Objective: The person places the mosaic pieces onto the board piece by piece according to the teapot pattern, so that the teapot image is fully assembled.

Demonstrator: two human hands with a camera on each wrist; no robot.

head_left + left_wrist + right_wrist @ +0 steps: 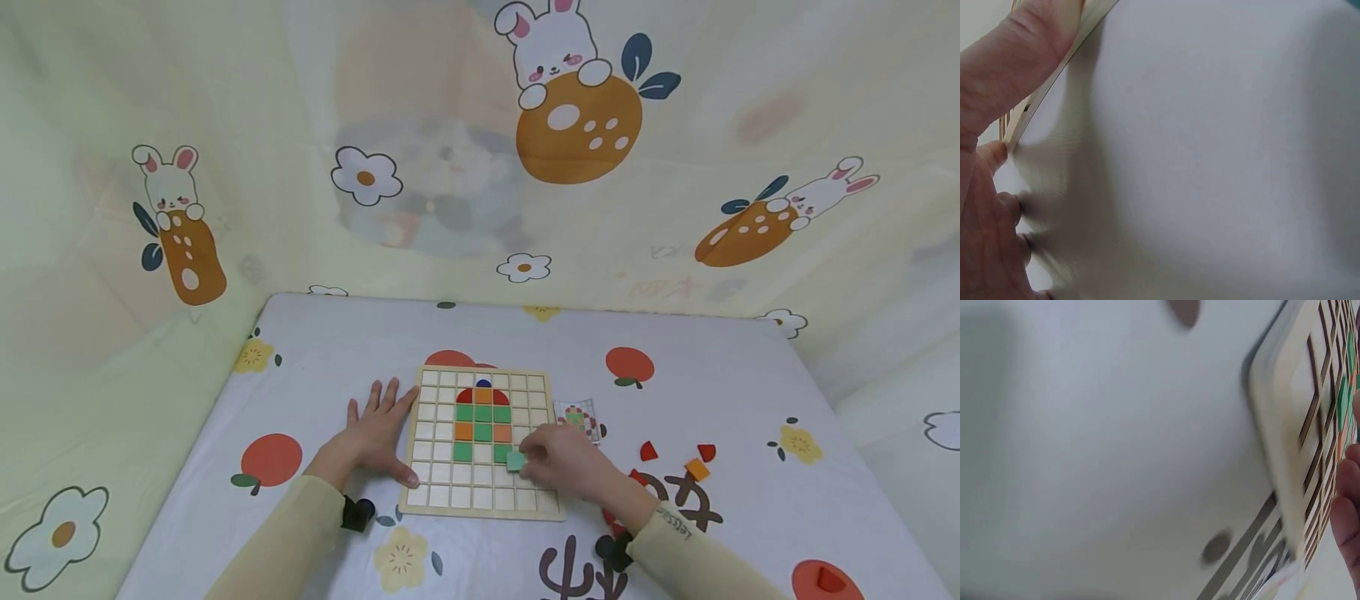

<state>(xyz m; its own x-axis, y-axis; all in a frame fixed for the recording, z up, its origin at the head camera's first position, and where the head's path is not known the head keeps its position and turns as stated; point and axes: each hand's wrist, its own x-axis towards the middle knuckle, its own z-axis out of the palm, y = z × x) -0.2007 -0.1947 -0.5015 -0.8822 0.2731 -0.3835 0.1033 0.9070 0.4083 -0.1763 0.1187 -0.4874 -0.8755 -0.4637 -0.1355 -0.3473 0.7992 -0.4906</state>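
A wooden grid board [450,497] lies on the cloth, its middle cells filled with green, orange and red pieces and a blue one at the top. My left hand [375,437] is spread along the board's left side, forefinger and thumb at its edge; the thumb [1016,56] shows large against the wooden rim in the left wrist view. Over the right part of the grid, my right hand [562,458] pinches a green square tile [515,462] just below the coloured pattern. Only the fingertips [1344,519] of that hand appear in the right wrist view.
A small printed pattern card [579,414] lies beside the board's right edge. Loose red pieces [648,451] and an orange square [697,469] are scattered right of it, some partly behind my right wrist. Another red piece [830,579] sits near the front right. Printed fabric [450,217] hangs behind.
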